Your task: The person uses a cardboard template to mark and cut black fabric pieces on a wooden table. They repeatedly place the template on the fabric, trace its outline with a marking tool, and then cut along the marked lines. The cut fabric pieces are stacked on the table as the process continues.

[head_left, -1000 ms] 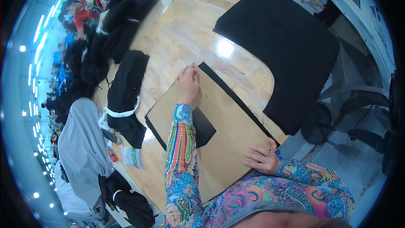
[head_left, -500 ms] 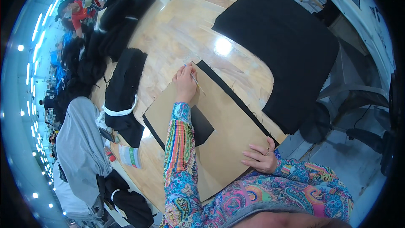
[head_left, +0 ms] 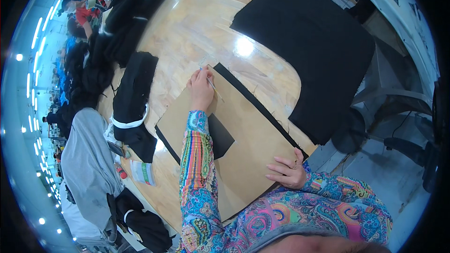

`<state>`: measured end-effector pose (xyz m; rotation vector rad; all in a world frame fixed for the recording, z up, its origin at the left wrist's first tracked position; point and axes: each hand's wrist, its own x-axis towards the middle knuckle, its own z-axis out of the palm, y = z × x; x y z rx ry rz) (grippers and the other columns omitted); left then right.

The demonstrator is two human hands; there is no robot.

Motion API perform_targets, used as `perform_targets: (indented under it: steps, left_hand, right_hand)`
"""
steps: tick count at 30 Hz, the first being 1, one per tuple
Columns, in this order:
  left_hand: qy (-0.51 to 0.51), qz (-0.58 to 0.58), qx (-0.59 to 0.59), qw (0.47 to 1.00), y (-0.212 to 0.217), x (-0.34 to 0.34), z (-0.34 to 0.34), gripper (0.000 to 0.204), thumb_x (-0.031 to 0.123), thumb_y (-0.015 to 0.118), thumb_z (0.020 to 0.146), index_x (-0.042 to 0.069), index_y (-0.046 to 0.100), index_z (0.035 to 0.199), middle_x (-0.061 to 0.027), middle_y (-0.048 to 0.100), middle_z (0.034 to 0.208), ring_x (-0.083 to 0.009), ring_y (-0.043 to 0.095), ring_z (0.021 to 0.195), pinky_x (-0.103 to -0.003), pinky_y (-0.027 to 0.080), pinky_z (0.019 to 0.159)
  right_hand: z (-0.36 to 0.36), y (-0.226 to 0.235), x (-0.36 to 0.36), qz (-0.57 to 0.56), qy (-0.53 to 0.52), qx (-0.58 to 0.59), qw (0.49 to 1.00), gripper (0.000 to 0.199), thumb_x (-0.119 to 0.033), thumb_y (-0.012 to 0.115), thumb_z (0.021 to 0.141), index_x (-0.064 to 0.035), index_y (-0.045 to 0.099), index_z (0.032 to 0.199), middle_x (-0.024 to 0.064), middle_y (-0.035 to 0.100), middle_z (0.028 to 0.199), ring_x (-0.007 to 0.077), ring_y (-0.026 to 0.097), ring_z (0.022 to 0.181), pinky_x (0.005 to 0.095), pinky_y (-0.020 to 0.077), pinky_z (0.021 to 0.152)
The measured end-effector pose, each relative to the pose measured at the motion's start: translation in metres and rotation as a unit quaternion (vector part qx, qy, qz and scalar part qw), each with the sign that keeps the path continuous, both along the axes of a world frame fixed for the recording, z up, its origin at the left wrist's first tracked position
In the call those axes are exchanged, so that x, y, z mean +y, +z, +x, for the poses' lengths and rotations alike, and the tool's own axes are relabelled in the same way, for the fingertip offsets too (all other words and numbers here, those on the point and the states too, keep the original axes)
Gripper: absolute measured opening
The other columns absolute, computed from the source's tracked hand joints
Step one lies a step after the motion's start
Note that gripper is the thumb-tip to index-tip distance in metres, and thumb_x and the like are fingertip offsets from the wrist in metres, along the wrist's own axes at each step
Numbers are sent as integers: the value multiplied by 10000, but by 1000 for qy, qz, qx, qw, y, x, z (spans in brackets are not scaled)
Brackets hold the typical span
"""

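A large brown cardboard pattern piece [head_left: 255, 159] with a dark angular opening in it lies on black fabric [head_left: 253, 98], whose edge shows along the far right side. At the pattern's far corner, my left hand [head_left: 201, 89] is closed around a thin pen [head_left: 215, 90], with its blue end near the corner and its other end slanting down to the right. My right hand [head_left: 288, 171] rests on the cardboard's near right corner, fingers spread and holding nothing.
A big black fabric piece [head_left: 309, 56] covers the table's right side. To the left lie a black bundle tied with a white band [head_left: 133, 98], a clear packet [head_left: 142, 173] and a small red item [head_left: 121, 171]. Grey cloth [head_left: 89, 154] hangs beyond. A person in red [head_left: 89, 7] is far left.
The whole view has shifted slightly, so everything sits a little further up and left. Both hands keep their places on the cardboard; the pen stays in my left hand.
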<state>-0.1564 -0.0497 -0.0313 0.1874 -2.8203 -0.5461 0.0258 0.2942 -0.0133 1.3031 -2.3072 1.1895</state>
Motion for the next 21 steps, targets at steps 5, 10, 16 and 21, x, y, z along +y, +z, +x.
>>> perform_targets:
  steps: [5,10,16,21]
  left_hand:
    - [-3,-16,15,1000,0,-4,3,166,155,549,861,142,569,1026,-14,610,1107,-261,459,1157,-456,261,964]
    - [-3,-25,6,1000,0,-3,1,256,167,541,867,148,569,1120,-10,625,1044,-263,484,1136,-459,290,952]
    - [-11,-26,2,1000,1,-4,-1,275,181,540,868,145,568,1139,-28,631,1022,-275,507,1123,-464,337,941]
    - [-12,-23,-14,1000,1,-10,0,274,176,540,865,146,568,1136,-43,624,1041,-279,505,1126,-471,350,935]
  right_hand:
    - [1,-2,-1,-11,8,-8,1000,271,-143,620,714,-249,705,949,-35,639,1095,178,546,1114,540,100,1076]
    - [0,0,1,-12,10,-6,1000,281,-139,615,713,-228,698,966,-18,637,1104,178,550,1113,509,174,1045]
    - [5,3,5,59,16,-44,997,282,-125,622,708,-157,680,982,11,632,1110,188,553,1118,429,291,971]
    - [3,2,7,77,40,-58,995,335,-128,590,700,-94,651,1028,58,606,1154,222,522,1162,418,383,942]
